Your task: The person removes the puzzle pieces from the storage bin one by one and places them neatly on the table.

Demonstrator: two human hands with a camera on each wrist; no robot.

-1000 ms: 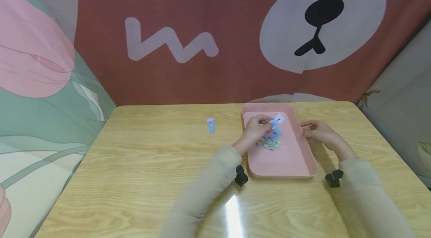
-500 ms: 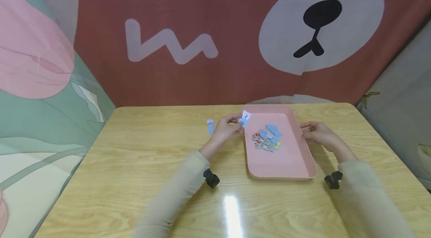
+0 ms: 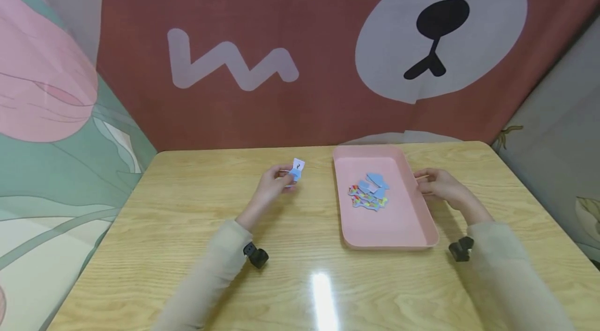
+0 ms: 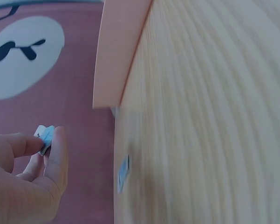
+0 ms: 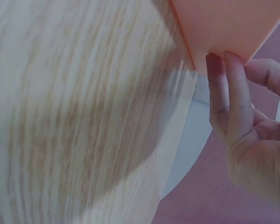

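My left hand point(image 3: 272, 185) pinches a small blue-and-white puzzle piece point(image 3: 297, 165) between thumb and fingers, left of the tray. The left wrist view shows the piece point(image 4: 46, 136) raised at the fingertips. Below it, another blue puzzle piece point(image 4: 124, 173) lies on the table; the left hand covers most of it in the head view. Inside the pink tray point(image 3: 389, 229), several puzzle pieces point(image 3: 369, 195) lie heaped, blue ones above multicoloured ones. My right hand point(image 3: 442, 188) rests its fingertips against the tray's right outer wall, and the right wrist view has two fingers point(image 5: 237, 88) nearly straight on that wall.
The wooden table point(image 3: 187, 247) carries the tray on its right half, near the back edge. Behind it hangs a reddish-brown cloth point(image 3: 323, 60) with a bear print. Pale patterned cloths hang at both sides.
My left hand has lifted the puzzle piece out of the tray and carried it left to above the piece on the table. The right hand stays at the tray wall.
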